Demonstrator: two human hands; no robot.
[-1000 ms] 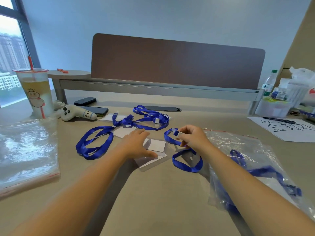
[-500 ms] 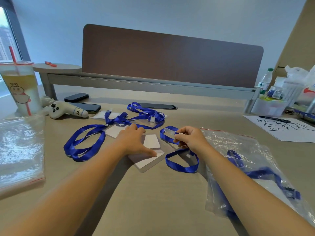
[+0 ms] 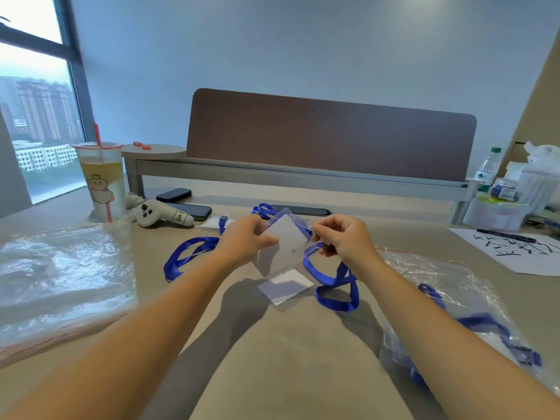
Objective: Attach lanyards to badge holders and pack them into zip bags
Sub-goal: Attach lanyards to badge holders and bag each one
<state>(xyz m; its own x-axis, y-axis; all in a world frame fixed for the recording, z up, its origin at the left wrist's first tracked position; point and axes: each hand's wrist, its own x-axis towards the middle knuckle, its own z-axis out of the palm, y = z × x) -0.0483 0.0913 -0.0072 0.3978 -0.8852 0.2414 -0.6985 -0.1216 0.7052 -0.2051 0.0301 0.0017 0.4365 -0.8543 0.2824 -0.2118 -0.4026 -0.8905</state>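
My left hand (image 3: 246, 237) pinches a clear badge holder (image 3: 285, 237) with a white card, lifted off the desk and tilted. My right hand (image 3: 345, 237) pinches the clip end of a blue lanyard (image 3: 333, 283) at the holder's right edge; its loop hangs down onto the desk. Another badge holder (image 3: 285, 287) lies flat below. A second blue lanyard (image 3: 185, 256) lies to the left, and more lanyards lie behind my hands. A zip bag (image 3: 448, 298) holding blue lanyards lies at the right.
Empty zip bags (image 3: 60, 274) lie stacked at the left. A drink cup with a red straw (image 3: 103, 180), a small plush toy (image 3: 163, 214) and two phones (image 3: 188, 207) stand at the back left. A written paper with a pen (image 3: 515, 247) and containers sit at the right.
My left hand has lifted a badge holder off the desk. My right hand has raised the lanyard clip to the holder's edge. The camera view has shifted.
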